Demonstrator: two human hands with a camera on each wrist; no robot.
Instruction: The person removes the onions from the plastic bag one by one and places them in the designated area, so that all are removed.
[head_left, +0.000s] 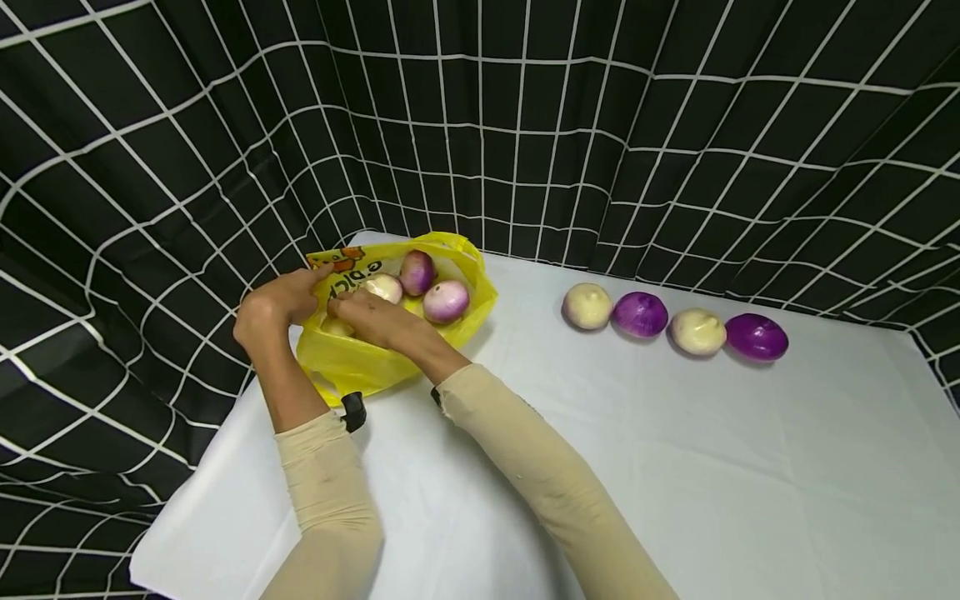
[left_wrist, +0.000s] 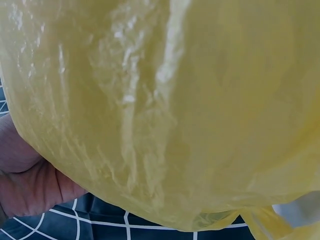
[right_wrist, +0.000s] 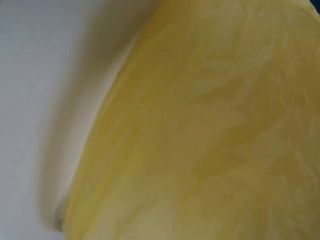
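At the white-clothed table's (head_left: 750, 467) far-left corner, a yellow plastic bag (head_left: 375, 371) is gripped at its rim by the left hand's (head_left: 276, 307) curled fingers, while round purple-and-cream onions (head_left: 447, 302) are apparently handled inside by the right hand (head_left: 378, 321), whose hold cannot be told, so a wide mouth is likely called for.

Dark letters (head_left: 357, 281) stand on the yellow bag (head_left: 360, 367); "DIC" can be read; the rest is unclear.
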